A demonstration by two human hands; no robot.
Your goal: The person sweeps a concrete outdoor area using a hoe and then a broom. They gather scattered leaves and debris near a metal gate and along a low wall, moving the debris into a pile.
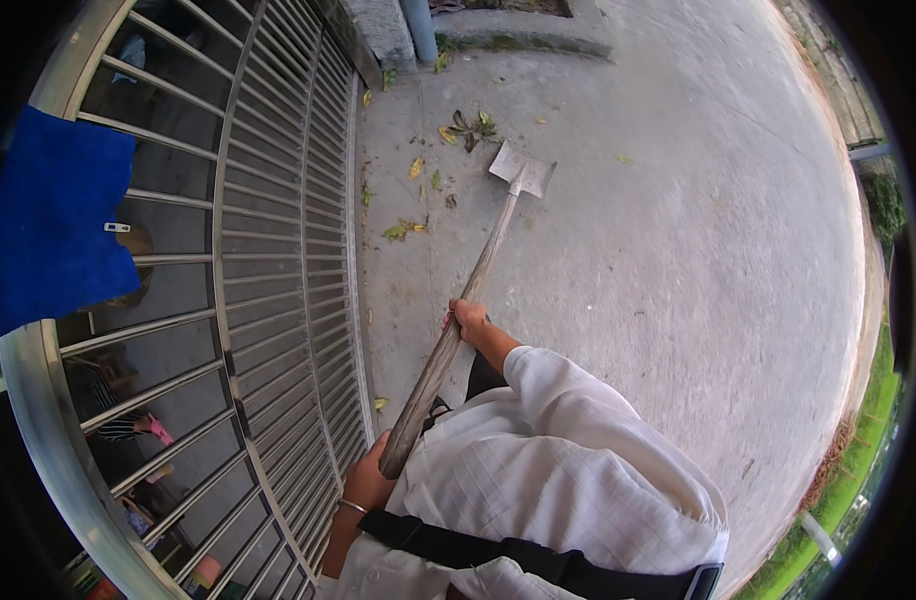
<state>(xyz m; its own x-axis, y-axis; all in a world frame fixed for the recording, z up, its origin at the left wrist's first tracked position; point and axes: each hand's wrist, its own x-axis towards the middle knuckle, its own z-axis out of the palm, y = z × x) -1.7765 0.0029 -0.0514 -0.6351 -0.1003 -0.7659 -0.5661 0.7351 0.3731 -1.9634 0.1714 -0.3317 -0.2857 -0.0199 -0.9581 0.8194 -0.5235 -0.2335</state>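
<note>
I hold a long-handled spade with both hands. Its wooden handle [468, 300] runs from near my waist up and away to a flat metal blade [523, 168] that rests on the concrete ground. My right hand [468, 318] grips the handle about midway. My left hand [370, 478], with a thin bracelet at the wrist, grips the handle's near end. Just beyond the blade lie several fallen leaves [468, 128]. My white shirt and a black strap fill the lower middle of the view.
A metal barred gate [278, 250] runs along my left side, with a blue cloth [58, 215] hung on it. More leaves [406, 230] lie by the gate's foot. A pipe [418, 28] and kerb stand ahead. Grass [858, 450] borders the concrete at right.
</note>
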